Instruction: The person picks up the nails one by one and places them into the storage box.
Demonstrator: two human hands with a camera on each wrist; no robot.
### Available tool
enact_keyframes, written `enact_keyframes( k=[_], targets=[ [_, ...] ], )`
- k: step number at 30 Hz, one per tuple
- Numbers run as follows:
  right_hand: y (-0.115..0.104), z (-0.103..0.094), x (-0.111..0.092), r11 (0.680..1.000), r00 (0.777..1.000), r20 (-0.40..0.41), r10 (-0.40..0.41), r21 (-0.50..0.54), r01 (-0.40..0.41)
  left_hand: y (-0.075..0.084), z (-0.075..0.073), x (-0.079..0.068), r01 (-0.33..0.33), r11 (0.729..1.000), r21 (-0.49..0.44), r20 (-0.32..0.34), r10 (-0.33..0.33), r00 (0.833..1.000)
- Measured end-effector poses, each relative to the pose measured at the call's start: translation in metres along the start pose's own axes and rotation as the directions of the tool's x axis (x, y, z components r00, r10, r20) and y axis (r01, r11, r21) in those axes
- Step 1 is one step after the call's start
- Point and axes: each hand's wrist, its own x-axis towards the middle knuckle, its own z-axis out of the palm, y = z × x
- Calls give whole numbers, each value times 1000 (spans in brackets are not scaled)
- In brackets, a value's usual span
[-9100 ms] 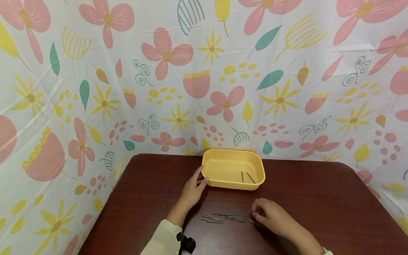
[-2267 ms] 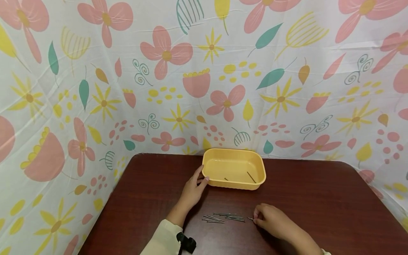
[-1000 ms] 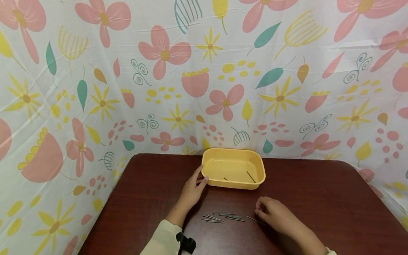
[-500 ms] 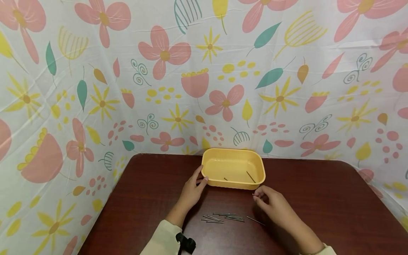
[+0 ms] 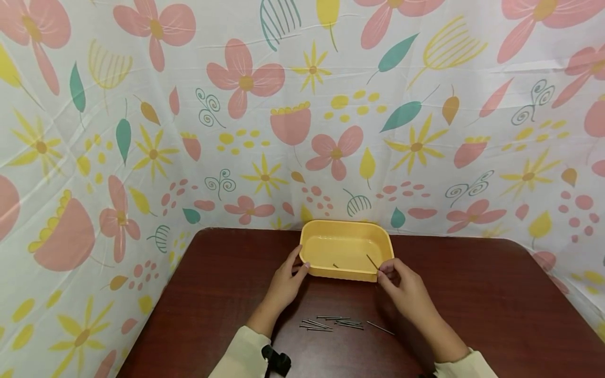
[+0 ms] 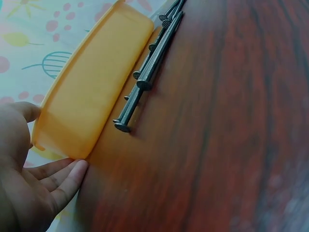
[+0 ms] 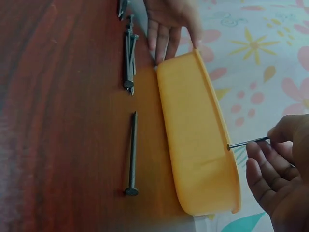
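My right hand is at the front right corner of a yellow plastic tray. Between its thumb and finger it pinches a nail, whose flat head is right at the rim in the right wrist view. The left hand holds the tray's left end, thumb and fingers spread across the corner. Inside the tray one nail slants at the right, and the end of another shows behind the front wall. In front, several nails lie in a loose group, with a single nail to their right.
The dark red-brown table has its back edge against a hanging flowered cloth. The tray stands close to that cloth. A black strap sits on the left wrist.
My right hand has lifted a nail from the right of the group and carried it forward to the tray's right corner. The left hand has stayed at the tray's left end.
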Motion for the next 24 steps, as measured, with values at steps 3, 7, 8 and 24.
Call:
enact_keyframes(
  k=[3,7,8,24],
  targets=[
    [2,2,4,1000,1000,-13,-4,30,4,-1,0,0,-3,1000,2,2,3,1000],
    [5,5,9,994,999,-40,4,107,1,-1,0,0,-5,1000,3,8,5,1000],
    [5,5,11,992,999,-50,10,128,-3,-1,0,0,-4,1000,2,9,4,1000],
    [15,13,28,986,991,-112,79,152,-61,-2,0,-1,-6,1000,12,4,6,1000]
  ],
)
